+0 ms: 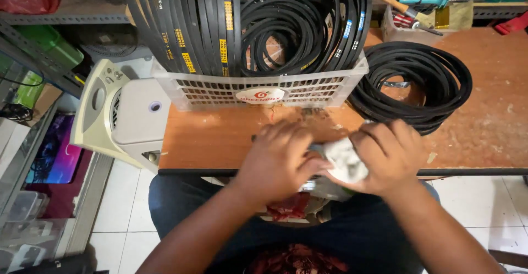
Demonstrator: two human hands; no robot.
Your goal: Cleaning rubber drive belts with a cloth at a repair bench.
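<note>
My left hand (280, 161) and my right hand (385, 155) meet at the near edge of the brown wooden table (220, 136). Between them is a crumpled white cloth (345, 159), gripped by my right hand and pressed by my left. Under the hands a small grey object (322, 188) shows only in part; what it is I cannot tell. A red rag (289, 207) lies on my lap just below.
A white slotted plastic basket (264, 89) full of black rubber belts stands right behind my hands. A coil of black belts (418, 84) lies at the right. A beige appliance (118, 114) stands left of the table. Tools and boxes (418, 4) sit at the back right.
</note>
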